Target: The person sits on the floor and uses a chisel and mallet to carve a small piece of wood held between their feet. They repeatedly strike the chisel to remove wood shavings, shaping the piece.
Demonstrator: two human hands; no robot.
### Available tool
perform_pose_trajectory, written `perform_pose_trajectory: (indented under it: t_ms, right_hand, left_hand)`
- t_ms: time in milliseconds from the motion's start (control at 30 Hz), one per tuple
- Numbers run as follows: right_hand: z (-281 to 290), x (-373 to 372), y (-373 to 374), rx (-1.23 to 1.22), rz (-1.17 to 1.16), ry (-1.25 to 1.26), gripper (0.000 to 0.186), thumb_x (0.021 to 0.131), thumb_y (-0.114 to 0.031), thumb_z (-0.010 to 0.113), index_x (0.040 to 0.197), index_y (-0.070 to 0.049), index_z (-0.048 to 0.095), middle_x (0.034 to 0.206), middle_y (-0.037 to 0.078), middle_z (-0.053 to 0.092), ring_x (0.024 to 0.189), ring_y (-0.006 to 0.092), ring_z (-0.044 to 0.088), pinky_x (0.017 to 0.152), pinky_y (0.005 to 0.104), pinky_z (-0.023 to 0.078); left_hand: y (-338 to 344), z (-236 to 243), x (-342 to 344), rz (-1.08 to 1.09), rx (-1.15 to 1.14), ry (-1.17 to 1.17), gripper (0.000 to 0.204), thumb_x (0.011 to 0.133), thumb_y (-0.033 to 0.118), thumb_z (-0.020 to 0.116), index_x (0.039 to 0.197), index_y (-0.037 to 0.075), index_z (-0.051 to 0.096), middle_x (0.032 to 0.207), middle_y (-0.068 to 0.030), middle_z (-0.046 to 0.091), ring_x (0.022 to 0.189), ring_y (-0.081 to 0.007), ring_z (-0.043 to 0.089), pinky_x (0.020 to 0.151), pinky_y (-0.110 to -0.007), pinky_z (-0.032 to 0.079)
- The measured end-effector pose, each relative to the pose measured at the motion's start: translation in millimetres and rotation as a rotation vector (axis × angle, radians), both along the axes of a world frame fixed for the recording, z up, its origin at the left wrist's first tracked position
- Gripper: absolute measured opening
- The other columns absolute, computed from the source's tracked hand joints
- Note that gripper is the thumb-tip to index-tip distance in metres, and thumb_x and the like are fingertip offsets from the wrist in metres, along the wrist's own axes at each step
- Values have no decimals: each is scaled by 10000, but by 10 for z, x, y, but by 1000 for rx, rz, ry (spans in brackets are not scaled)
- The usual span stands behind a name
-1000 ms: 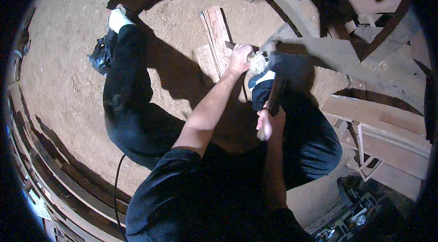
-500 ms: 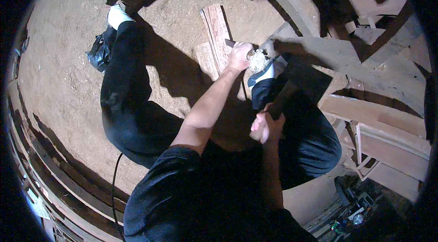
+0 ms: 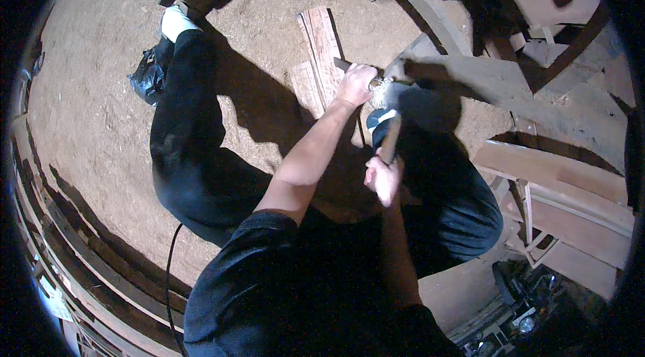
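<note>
Brown handle, clamped in the right grip, points forward, slightly right; the left grip clamps a seemingly wooden stick.

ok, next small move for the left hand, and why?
Probably slide the left hand slightly up-left along the dark piece it holds: its fingers sit close to the frayed pale end, and the blurred far end of the right hand's wooden-handled tool appears right nearby.

The hands grip a dark stick, left, and a wooden-handled tool, right
</note>
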State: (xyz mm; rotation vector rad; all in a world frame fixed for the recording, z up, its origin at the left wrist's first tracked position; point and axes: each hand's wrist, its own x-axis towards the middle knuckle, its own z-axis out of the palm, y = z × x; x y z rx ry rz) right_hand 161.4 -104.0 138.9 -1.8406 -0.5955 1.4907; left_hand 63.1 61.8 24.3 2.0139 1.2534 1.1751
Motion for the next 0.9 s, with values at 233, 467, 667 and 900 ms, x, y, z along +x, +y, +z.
perform_pose_trajectory:
  t_ms: [233,467,667,900]
  right_hand:
    - [454,-15,19,101,-91,77,141,663,35,532,777,-31,482,476,45,433,330,144,428,328,280,387]
    - [189,80,22,-70,-59,-78,201,648,18,554,817,-50,469,491,52,429,331,162,428,318,310,387]
    - [532,-62,92,55,-403,195,213,663,20,546,845,-57,465,493,59,433,318,176,425,315,327,385]
    - [251,65,61,-96,-107,50,186,666,5,554,813,-49,454,494,49,425,329,160,436,323,305,389]
  left_hand:
    - [23,-6,-27,43,-14,-23,223,538,85,624,728,60,509,729,-111,541,791,-289,537,726,-369,401]
    - [61,19,-40,37,54,-69,192,571,124,618,676,61,471,696,-119,530,738,-298,535,680,-385,401]
    - [106,42,-30,67,96,-162,180,596,133,616,659,63,463,664,-120,517,722,-305,536,667,-391,407]
    - [65,-5,-47,49,19,-86,187,587,130,622,662,60,465,678,-123,515,718,-311,534,668,-396,408]
